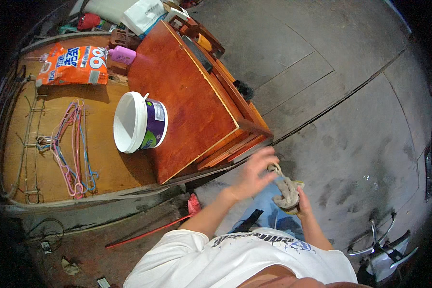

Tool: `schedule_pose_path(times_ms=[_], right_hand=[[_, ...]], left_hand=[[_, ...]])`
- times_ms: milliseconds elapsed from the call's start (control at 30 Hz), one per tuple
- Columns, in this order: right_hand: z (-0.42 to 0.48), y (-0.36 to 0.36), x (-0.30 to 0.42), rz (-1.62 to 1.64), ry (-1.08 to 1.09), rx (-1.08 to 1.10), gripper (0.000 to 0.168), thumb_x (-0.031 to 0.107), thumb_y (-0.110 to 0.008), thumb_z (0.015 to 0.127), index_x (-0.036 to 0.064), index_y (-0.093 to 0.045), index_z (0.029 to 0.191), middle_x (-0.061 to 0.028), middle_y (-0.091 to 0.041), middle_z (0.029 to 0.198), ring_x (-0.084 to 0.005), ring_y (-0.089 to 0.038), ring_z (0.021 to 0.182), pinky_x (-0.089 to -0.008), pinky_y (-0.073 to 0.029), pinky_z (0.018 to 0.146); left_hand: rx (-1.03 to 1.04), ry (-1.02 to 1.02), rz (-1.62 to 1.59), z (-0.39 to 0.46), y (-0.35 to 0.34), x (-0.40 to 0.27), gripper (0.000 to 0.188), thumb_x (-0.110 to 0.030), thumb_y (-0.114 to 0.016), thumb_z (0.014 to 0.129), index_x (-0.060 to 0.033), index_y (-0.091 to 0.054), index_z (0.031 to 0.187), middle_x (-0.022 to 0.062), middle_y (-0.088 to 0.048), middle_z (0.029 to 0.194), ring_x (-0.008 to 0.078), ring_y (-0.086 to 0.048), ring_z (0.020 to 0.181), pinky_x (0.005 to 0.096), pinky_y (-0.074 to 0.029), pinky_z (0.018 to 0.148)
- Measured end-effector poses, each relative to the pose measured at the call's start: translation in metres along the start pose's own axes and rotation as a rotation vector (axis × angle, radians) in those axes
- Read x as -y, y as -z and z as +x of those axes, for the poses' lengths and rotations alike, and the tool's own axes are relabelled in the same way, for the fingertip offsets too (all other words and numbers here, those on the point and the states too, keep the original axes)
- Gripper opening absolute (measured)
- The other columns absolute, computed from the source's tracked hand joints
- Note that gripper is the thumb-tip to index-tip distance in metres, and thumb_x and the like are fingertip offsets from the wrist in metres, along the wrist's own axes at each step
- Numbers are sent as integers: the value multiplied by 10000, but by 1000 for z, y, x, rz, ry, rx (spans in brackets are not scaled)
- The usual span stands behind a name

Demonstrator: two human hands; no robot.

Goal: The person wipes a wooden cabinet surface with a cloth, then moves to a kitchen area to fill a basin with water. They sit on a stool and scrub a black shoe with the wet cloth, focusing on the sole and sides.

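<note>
My right hand grips a bunched bundle of greyish knit fabric with yellow-green edges; whether it is gloves or a rag I cannot tell. Just left of it is my left hand, motion-blurred, its fingers apart close to the top end of the bundle. No held object shows in that hand. Both hands are in front of my body, over my blue trouser legs, near the corner of a reddish-brown wooden cabinet.
A white bucket lies on its side against the cabinet. Plastic hangers, an orange detergent bag and a pink bottle lie on the wooden board. A red stick leans at lower left; a chrome-legged chair stands right.
</note>
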State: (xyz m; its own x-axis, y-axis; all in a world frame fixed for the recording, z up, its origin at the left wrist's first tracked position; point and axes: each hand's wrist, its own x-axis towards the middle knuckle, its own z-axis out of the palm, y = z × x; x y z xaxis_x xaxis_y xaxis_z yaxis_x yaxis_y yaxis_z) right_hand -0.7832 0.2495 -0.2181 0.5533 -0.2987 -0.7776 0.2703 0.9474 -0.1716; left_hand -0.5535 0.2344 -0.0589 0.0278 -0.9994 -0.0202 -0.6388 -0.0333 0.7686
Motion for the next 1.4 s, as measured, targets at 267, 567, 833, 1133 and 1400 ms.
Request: schedule_pose_path(times_ms=[267,567,833,1133,1400], right_hand=[[59,-3,61,-220,76,-322,540,430,-540,838,-11,-521,1150,-131,-577,1100,-269,-584,949,-367,-467,815],[217,-203,130,-1141,670,50,303,184,-632,761,-2,-575,993,-161,-609,939,-284,-579,893,-341,-440,789],[348,-257,70,-2320,1114,703,365,147,-427,848,-64,-529,1128,-219,-451,1264,-354,-369,1216,-382,-309,1017],[466,-390,114,-2237,1222,513,392,114,-451,827,-62,-464,1178,-221,-397,1304,-343,-310,1266,-345,-343,997],[514,-432,90,-1939,1333,575,288,71,-521,764,-53,-511,1023,-183,-492,1071,-320,-419,1118,-357,-365,944]], left_hand=[[-708,228,401,120,166,123,320,-244,-603,825,-17,-571,1048,182,-460,1223,324,-428,1157,394,-351,967],[-647,394,774,140,201,200,442,-312,-503,879,1,-466,1189,205,-406,1275,358,-340,1211,440,-287,1000],[-553,503,704,151,204,190,428,-182,-517,853,-12,-419,1234,179,-343,1333,335,-318,1237,422,-253,1023],[-468,644,650,154,211,181,487,-199,-511,813,2,-405,1245,215,-324,1351,357,-308,1252,432,-220,1039],[-525,671,625,149,207,191,483,-303,-458,861,9,-397,1225,254,-299,1343,350,-322,1240,426,-231,1033]])
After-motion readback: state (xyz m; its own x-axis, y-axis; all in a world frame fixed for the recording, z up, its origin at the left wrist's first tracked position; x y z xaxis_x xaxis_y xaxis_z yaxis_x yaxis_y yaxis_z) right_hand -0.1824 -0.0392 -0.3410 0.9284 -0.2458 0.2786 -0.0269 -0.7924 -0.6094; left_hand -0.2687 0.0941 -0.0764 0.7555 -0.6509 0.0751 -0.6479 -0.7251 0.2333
